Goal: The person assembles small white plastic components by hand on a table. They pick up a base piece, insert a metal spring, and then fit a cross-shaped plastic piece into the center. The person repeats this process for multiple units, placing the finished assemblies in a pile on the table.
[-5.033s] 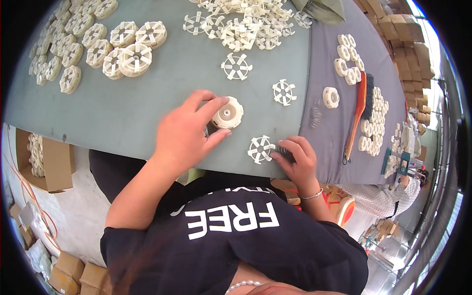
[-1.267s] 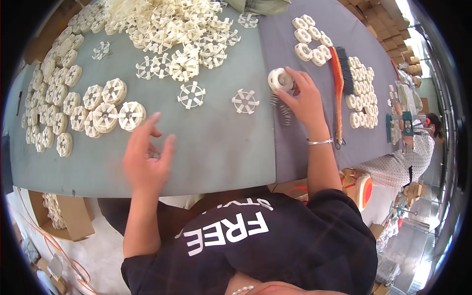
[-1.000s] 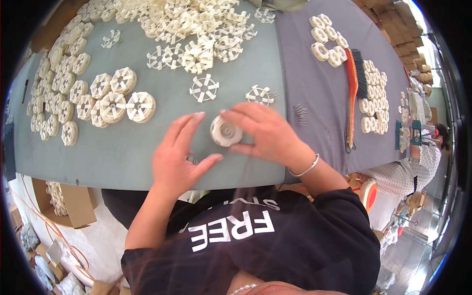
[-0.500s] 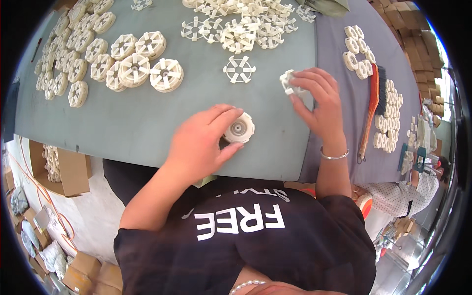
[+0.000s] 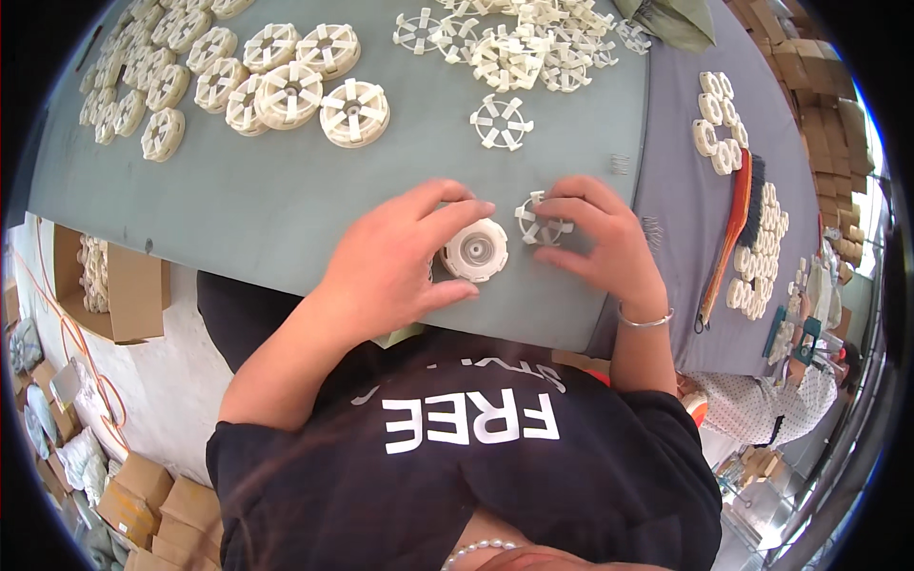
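**Head view: round hub and spoked ring held side by side at the near edge**

Head view: a round cream hub (image 5: 475, 249) is gripped by the left hand (image 5: 395, 262), thumb below and fingers curled over its top, pressed flat on the grey table (image 5: 267, 205) near its near edge, likely so it cannot slide. Just beside it, a spoked white ring (image 5: 543, 221) is pinched in the fingertips of the right hand (image 5: 609, 247), tilted toward the hub as if lined up for fitting. Finished wheels (image 5: 286, 81) are ranked toward the far left corner; loose rings (image 5: 519, 48) are heaped at the far edge. An orange brush (image 5: 728, 224) is laid by the right edge.
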### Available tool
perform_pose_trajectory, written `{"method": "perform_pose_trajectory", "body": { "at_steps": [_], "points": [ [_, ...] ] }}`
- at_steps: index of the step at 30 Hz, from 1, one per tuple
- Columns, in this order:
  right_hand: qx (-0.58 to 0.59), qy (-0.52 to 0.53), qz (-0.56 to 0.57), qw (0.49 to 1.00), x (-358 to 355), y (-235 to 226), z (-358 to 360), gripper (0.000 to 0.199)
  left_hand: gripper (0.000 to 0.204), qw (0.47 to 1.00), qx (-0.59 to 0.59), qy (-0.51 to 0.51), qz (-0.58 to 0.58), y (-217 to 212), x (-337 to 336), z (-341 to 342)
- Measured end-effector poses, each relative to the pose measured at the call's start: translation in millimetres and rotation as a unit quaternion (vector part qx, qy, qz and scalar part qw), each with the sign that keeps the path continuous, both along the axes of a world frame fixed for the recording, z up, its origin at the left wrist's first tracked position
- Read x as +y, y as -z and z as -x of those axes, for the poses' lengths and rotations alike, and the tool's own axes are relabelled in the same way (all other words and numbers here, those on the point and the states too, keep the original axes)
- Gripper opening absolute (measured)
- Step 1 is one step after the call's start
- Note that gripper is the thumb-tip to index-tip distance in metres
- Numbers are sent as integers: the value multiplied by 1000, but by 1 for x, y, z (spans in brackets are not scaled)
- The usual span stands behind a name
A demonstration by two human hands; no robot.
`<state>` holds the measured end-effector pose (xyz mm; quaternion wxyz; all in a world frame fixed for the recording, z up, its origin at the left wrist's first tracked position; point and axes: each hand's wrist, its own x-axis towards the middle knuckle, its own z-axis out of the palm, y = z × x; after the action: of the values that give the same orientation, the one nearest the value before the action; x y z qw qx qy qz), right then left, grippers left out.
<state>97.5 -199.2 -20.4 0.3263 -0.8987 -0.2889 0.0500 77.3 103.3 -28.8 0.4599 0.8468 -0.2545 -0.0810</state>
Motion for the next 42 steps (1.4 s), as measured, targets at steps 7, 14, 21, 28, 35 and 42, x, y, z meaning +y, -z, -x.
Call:
{"method": "perform_pose_trajectory", "body": {
  "at_steps": [7,14,21,28,35,42],
  "points": [
    [93,179,-121,972,5,9,3,31,75,999,15,-8,-43,-2,4,6],
    [23,216,36,976,-3,-1,-8,41,73,998,-1,-23,-59,1,7,9],
    [73,109,-7,991,-11,-10,1,64,73,992,121,-38,4,-4,25,-6],
    [23,16,-42,999,36,-26,16,56,66,973,227,-30,41,-4,20,1],
    [33,-21,-35,999,56,-9,19,58,55,983,176,-42,2,0,8,8],
    [51,-43,77,995,71,-12,23,57,56,970,234,-59,-5,1,11,3]
  ]
}}
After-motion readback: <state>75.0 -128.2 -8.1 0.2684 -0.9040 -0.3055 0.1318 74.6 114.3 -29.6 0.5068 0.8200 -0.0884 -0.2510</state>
